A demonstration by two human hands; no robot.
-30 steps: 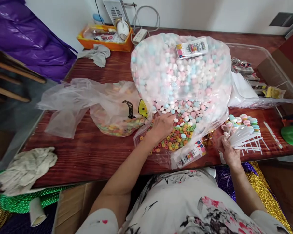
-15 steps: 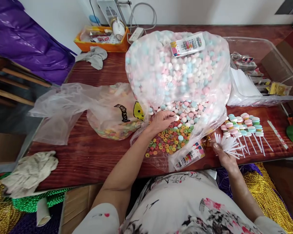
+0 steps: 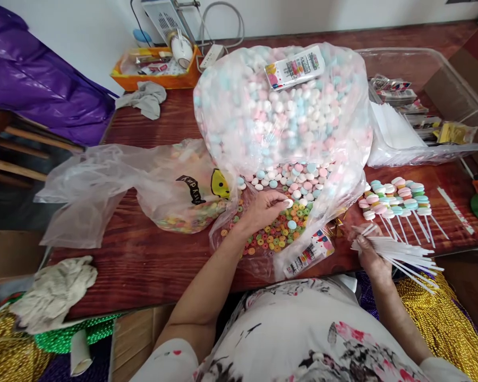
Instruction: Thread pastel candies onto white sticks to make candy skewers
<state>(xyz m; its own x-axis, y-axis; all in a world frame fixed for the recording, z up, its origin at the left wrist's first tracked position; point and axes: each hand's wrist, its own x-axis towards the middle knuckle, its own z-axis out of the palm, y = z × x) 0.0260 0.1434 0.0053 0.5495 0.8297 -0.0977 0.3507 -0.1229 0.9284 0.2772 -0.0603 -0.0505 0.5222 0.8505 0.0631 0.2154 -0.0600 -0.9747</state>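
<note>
My left hand (image 3: 263,212) is over the spread plastic in the middle, pinching a white round candy-like piece (image 3: 288,203) between thumb and fingertips. Small coloured rings (image 3: 276,236) lie under and around it, with loose pastel round pieces (image 3: 305,183) just beyond. My right hand (image 3: 372,254), near the table's front edge, is closed around a bundle of thin white sticks (image 3: 408,254) that fan out to the right. Behind it several sticks threaded with pastel pieces (image 3: 398,199) lie in a row. A large clear bag (image 3: 279,116) bulges with more pastel pieces.
A clear bag of rings (image 3: 183,212) lies left of the middle on the dark red table (image 3: 143,276). A clear plastic bin (image 3: 422,53) with packets stands at the back right. An orange box (image 3: 155,79), grey cloth (image 3: 145,100) and crumpled cloth (image 3: 56,292) are on the left.
The stick bundle in my right hand has swung round, its long ends now pointing right. My left hand has shifted slightly down with the white piece still pinched. The view has shifted a little.
</note>
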